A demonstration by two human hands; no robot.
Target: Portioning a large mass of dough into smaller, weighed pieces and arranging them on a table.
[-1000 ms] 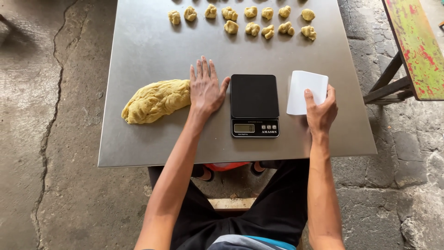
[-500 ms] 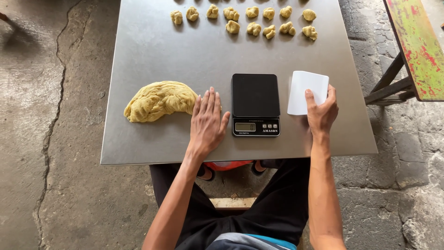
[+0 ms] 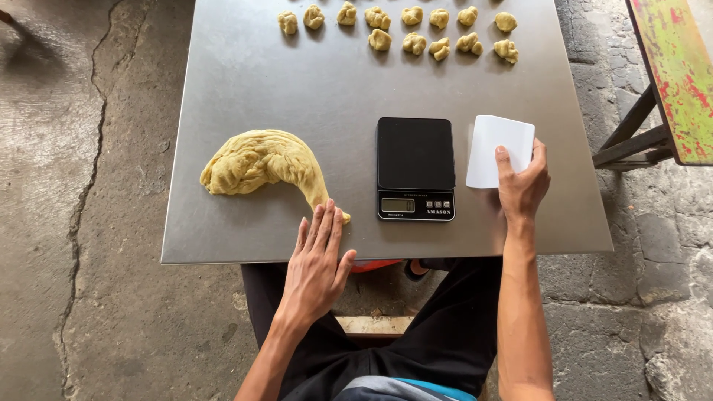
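Left hand (image 3: 316,271): flat, fingers spread, at desk (image 3: 245,238) edge | dough mass (image 3: 261,165): tail touching fingertips, long axis up-left | right hand (image 3: 522,186): gripping white scraper (image 3: 499,151) beside scale (image 3: 414,168).

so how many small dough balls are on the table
12, all along the far edge of the table. A back row of eight runs from the left ball to the right ball; four more sit in front, from to. None look hidden.
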